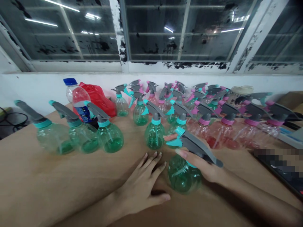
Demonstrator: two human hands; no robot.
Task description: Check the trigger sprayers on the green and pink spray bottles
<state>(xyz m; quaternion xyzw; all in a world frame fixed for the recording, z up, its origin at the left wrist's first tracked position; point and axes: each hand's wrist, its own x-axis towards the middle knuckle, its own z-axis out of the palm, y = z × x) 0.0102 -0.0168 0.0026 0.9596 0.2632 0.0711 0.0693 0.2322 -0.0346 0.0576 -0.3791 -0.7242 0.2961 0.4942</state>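
Note:
My right hand (204, 165) is wrapped around the neck of a green spray bottle (181, 176), its index finger up by the turquoise trigger. That bottle has a grey and turquoise spray head and leans over close to the wooden table (94, 189). Just left of it, my left hand (140, 183) lies on the tabletop with spread fingers, holding nothing. Beyond its fingertips stands another green spray bottle (155, 135) with some green liquid in the bottom.
Three green spray bottles (110, 138) stand at left. Behind them are a plastic bottle with a blue cap (70, 82) and a red plastic bag (101, 97). Several pink-necked spray bottles (224, 132) line the right. A dark flat device (279, 170) lies at the right edge.

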